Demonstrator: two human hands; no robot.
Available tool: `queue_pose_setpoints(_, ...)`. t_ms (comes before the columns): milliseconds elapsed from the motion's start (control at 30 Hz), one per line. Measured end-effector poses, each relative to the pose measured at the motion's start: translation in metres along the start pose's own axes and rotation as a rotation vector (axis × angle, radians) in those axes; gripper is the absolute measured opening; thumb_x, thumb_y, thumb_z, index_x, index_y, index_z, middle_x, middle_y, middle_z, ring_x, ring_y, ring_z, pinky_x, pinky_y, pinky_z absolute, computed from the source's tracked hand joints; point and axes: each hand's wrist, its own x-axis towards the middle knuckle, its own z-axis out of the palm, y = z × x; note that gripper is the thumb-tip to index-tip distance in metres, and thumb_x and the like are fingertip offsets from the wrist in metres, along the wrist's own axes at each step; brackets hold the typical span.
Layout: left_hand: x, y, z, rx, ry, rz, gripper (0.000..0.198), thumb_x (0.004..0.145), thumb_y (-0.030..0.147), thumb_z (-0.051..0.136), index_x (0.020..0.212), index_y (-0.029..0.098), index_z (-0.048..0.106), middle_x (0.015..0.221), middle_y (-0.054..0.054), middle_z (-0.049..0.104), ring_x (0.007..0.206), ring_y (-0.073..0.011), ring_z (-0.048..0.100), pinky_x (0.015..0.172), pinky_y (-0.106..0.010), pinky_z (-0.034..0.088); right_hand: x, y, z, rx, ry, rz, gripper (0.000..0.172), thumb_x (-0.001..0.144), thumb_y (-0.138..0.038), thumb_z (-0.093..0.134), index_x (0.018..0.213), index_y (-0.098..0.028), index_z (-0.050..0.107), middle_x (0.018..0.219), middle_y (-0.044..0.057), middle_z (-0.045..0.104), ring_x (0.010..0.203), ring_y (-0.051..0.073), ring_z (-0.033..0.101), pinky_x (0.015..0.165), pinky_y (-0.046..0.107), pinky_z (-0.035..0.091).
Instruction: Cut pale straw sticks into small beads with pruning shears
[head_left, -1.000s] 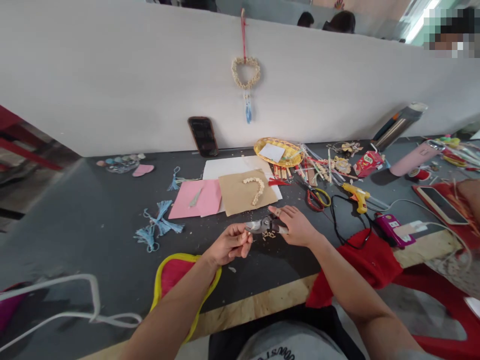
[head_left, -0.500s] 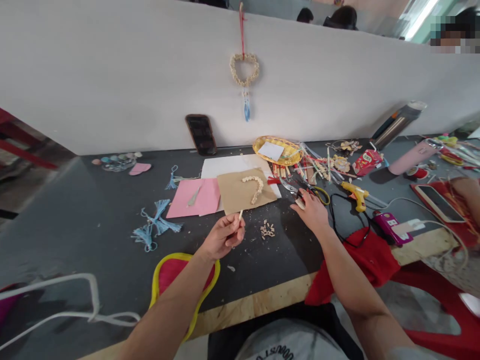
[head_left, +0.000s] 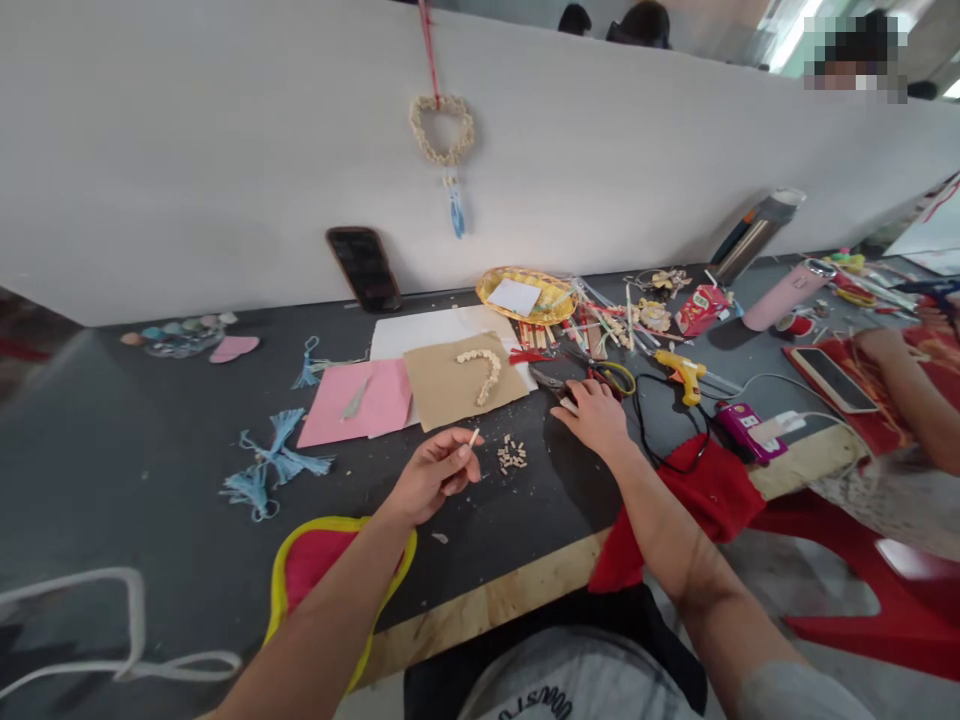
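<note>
1. At the left: light blue tassels [head_left: 277, 460], well apart from both hands, near a pink paper sheet [head_left: 319, 418].
2. Left hand [head_left: 441, 472]: thumb and fingers pinched on a short pale stick [head_left: 475, 438]. Long axis slanting away from the body, leaning slightly right; lower end hidden by the fingers.
3. Beyond the stick: brown paper sheet [head_left: 431, 390], bearing a hook-shaped row of pale pieces [head_left: 491, 372], its lower end pointing toward the left hand.
4. Just right of the stick, between the hands but nearer the left: loose heap of short pieces [head_left: 512, 455]. Too small to count reliably.
5. Right hand [head_left: 596, 415]: palm down over the pruning shears [head_left: 550, 381], blades directed away and left, toward the brown paper sheet. Handles mostly covered; cannot tell whether gripped or merely touched.
6. Beyond that hand: yellow-handled scissors [head_left: 622, 369], partly hidden, hard to separate from the shears. Farther right: yellow glue gun [head_left: 682, 373].
</note>
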Motion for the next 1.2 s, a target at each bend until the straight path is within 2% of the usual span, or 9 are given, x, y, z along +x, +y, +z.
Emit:
queue_pose_setpoints(333,0.005,-0.001,0.007,0.156,0.212,0.13,0.036,0.069,0.044,0.077,0.088,0.016,0.064,0.056,0.0,0.066,0.035,-0.003,0.038,0.037,-0.015,0.024,-0.005,-0.005,-0.008,0.146,0.072,-0.012,0.033,0.094,-0.036,0.047,0.121,-0.023,0.06,0.124,0.01,0.059,0.111,0.029,0.05,0.086,0.04,0.043)
queue_pose_setpoints(433,0.006,0.004,0.014,0.278,0.203,0.168,0.035,0.072,0.044,0.075,0.09,0.016,0.065,0.057,-0.001,0.066,0.036,-0.0041,0.04,0.037,-0.016,0.027,-0.006,-0.007,-0.017,0.334,0.191,-0.106,0.026,0.094,-0.032,0.046,0.111,-0.022,0.064,0.118,0.009,0.063,0.11,0.026,0.052,0.092,0.041,0.041)
queue_pose_setpoints(533,0.011,0.012,0.023,0.484,0.166,0.226,0.033,0.079,0.044,0.068,0.095,0.015,0.065,0.063,-0.002,0.069,0.04,-0.0062,0.045,0.041,-0.018,0.035,-0.008,-0.013,-0.032,0.604,0.246,-0.266,0.024,0.095,-0.033,0.045,0.088,-0.02,0.064,0.101,0.008,0.068,0.1,0.022,0.058,0.092,0.037,0.041)
queue_pose_setpoints(600,0.016,0.018,0.029,0.653,0.153,0.293,0.032,0.084,0.043,0.061,0.098,0.015,0.065,0.068,-0.003,0.07,0.046,-0.0083,0.05,0.046,-0.021,0.041,-0.01,-0.018,-0.042,0.747,0.2,-0.34,0.029,0.095,-0.037,0.046,0.075,-0.021,0.059,0.09,0.006,0.068,0.092,0.02,0.059,0.087,0.035,0.043)
queue_pose_setpoints(667,0.022,0.022,0.034,0.839,0.184,0.41,0.028,0.087,0.04,0.057,0.098,0.016,0.067,0.073,-0.004,0.071,0.056,-0.0117,0.058,0.053,-0.023,0.046,-0.009,-0.025,-0.047,0.873,0.133,-0.333,0.026,0.092,-0.039,0.05,0.074,-0.021,0.056,0.083,0.004,0.065,0.083,0.018,0.058,0.08,0.033,0.044)
queue_pose_setpoints(733,0.028,0.021,0.035,1.043,0.229,0.547,0.022,0.089,0.034,0.056,0.096,0.017,0.068,0.083,-0.005,0.073,0.071,-0.0155,0.064,0.063,-0.026,0.049,-0.007,-0.032,-0.047,1.047,0.058,-0.291,0.019,0.087,-0.041,0.056,0.084,-0.021,0.056,0.086,0.002,0.062,0.077,0.015,0.056,0.072,0.029,0.045)
queue_pose_setpoints(867,0.035,0.01,0.031,1.313,0.241,0.791,0.017,0.09,0.021,0.053,0.095,0.019,0.069,0.088,-0.006,0.074,0.085,-0.0189,0.067,0.076,-0.031,0.05,-0.002,-0.045,-0.028,1.418,-0.138,-0.201,0.031,0.085,-0.049,0.057,0.102,-0.023,0.054,0.094,0.002,0.058,0.073,0.013,0.054,0.065,0.027,0.047)
queue_pose_setpoints(1033,0.038,-0.006,0.022,1.418,0.259,0.946,0.02,0.087,0.01,0.051,0.094,0.019,0.067,0.086,-0.006,0.074,0.083,-0.0192,0.067,0.075,-0.032,0.051,-0.008,-0.052,-0.003,1.473,-0.266,-0.146,0.038,0.084,-0.057,0.056,0.101,-0.023,0.058,0.083,0.0,0.058,0.071,0.014,0.053,0.065,0.028,0.047)
queue_pose_setpoints(1200,0.037,-0.011,0.019,1.425,0.25,0.949,0.017,0.086,0.011,0.053,0.092,0.019,0.067,0.086,-0.007,0.074,0.083,-0.02,0.067,0.075,-0.033,0.05,-0.013,-0.052,0.003,1.485,-0.378,-0.122,0.04,0.083,-0.058,0.058,0.098,-0.021,0.059,0.083,0.0,0.061,0.067,0.012,0.054,0.064,0.028,0.047)
